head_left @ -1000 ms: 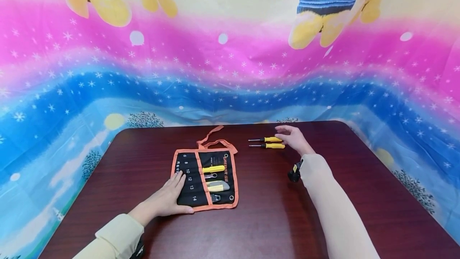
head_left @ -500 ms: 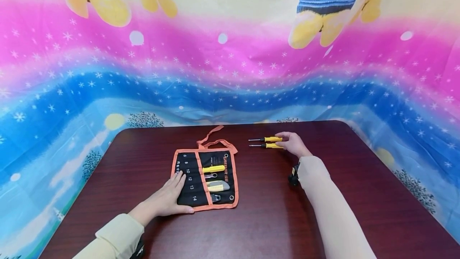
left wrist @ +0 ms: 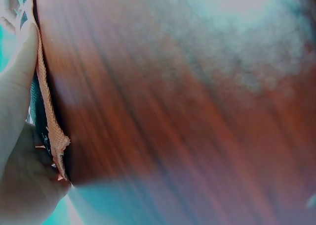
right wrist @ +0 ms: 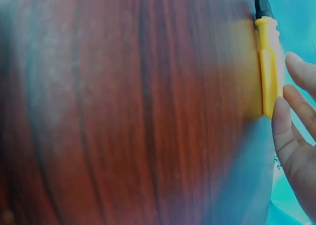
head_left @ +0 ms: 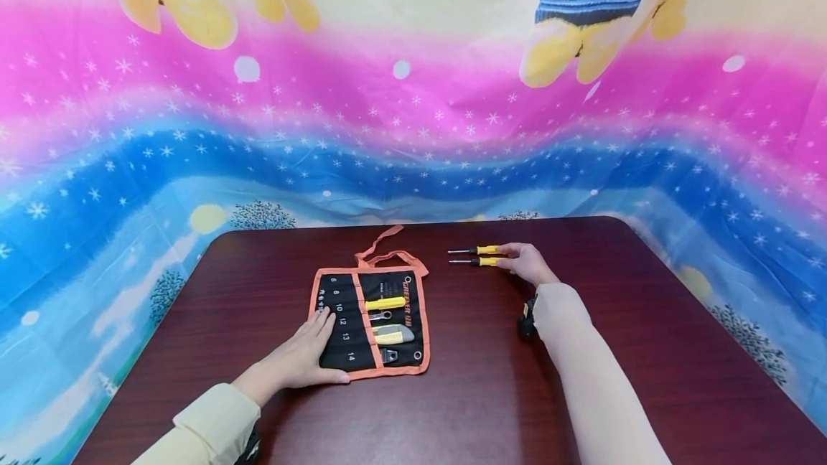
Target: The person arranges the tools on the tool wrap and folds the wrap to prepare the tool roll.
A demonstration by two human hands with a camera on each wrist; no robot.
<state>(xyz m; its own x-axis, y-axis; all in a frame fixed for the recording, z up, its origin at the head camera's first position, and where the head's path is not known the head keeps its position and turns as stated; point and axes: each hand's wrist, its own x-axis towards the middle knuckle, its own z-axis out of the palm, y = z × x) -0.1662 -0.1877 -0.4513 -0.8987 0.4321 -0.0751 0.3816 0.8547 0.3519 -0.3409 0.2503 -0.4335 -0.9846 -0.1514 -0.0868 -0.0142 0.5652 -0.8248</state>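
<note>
My left hand [head_left: 297, 357] rests flat on the left part of a black tool pouch [head_left: 342, 343] with orange trim, its thumb along the near edge. In the pouch's slots sit a yellow-handled tool [head_left: 385, 303], a small wrench [head_left: 380, 316], a utility knife [head_left: 393, 335] and a dark metal-tipped tool [head_left: 388, 356]. My right hand [head_left: 531, 262] is at the handle ends of two yellow-handled screwdrivers, the far one [head_left: 486, 250] and the near one [head_left: 486, 262], both pointing left. In the right wrist view the thumb [right wrist: 281, 118] is right at a screwdriver's yellow handle [right wrist: 269, 76], fingers spread beside it.
The pouch's orange tie strap [head_left: 388, 258] trails off its far edge on the dark reddish wooden table [head_left: 452, 407]. A patterned cloth backdrop [head_left: 413, 128] surrounds the table's far edge and sides.
My right hand has come down and slightly nearer, from above the screwdrivers' handle ends to right at them. The left hand and pouch stay where they were.
</note>
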